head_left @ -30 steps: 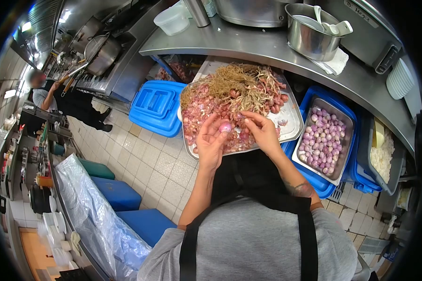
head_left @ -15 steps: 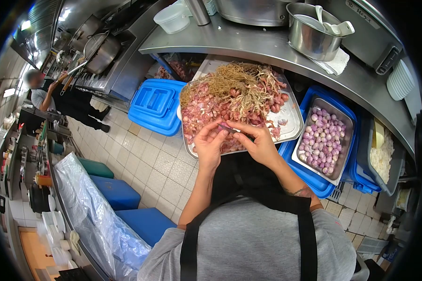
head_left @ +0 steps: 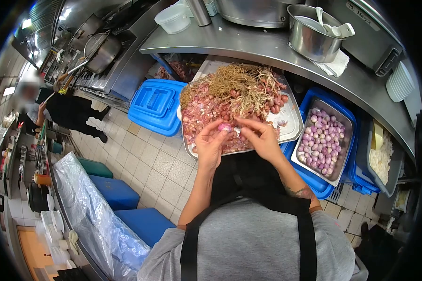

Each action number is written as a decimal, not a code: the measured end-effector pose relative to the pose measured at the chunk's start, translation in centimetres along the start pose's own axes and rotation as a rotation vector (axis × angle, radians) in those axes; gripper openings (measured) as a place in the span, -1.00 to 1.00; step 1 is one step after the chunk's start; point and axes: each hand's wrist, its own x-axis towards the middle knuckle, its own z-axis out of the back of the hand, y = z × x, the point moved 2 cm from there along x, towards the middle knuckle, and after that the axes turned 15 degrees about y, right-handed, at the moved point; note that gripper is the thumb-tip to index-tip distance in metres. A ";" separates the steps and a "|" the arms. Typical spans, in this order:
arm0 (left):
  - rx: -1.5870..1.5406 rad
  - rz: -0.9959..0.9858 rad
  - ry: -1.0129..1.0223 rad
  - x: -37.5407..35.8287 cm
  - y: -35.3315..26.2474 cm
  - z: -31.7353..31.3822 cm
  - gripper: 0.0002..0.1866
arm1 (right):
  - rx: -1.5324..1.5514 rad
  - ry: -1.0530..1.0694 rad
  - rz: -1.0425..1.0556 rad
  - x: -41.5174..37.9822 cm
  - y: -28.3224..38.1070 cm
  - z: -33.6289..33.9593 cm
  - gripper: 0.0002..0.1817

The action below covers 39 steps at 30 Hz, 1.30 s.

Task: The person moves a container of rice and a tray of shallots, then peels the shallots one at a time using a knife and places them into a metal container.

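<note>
One shallot (head_left: pixel 225 127), seemingly mid-peel, is pinched in my left hand (head_left: pixel 209 142) over the tray (head_left: pixel 290 122); my right hand (head_left: pixel 263 139), fingers parted, is beside it. Next calls for pinching any loose skin, too small to see.

Both forearms reach forward, converging ahead of the chest. From here I see the left hand (head_left: pixel 210 144) half turned up, thumb and fingertips pinched; beside it the right hand (head_left: pixel 262 138) curls inward, thumb and forefinger slightly parted.
</note>
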 end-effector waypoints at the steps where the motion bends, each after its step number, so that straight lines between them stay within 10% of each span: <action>1: 0.028 0.001 -0.001 0.0 0.3 0.2 -0.66 | 0.018 0.035 -0.013 -0.3 1.1 -0.6 -0.67; 15: 0.045 0.009 -0.082 -0.6 0.7 -0.1 -0.68 | -0.202 0.018 0.181 0.2 -0.7 -0.8 -0.69; 22: -0.054 -0.020 0.021 -0.1 -0.2 -1.6 -0.64 | 0.509 -0.061 -0.153 0.8 -2.4 1.1 -0.71; 39: -0.001 -0.036 -0.077 -0.9 0.6 -0.2 -0.67 | -0.239 -0.014 0.234 0.1 0.3 -1.8 -0.68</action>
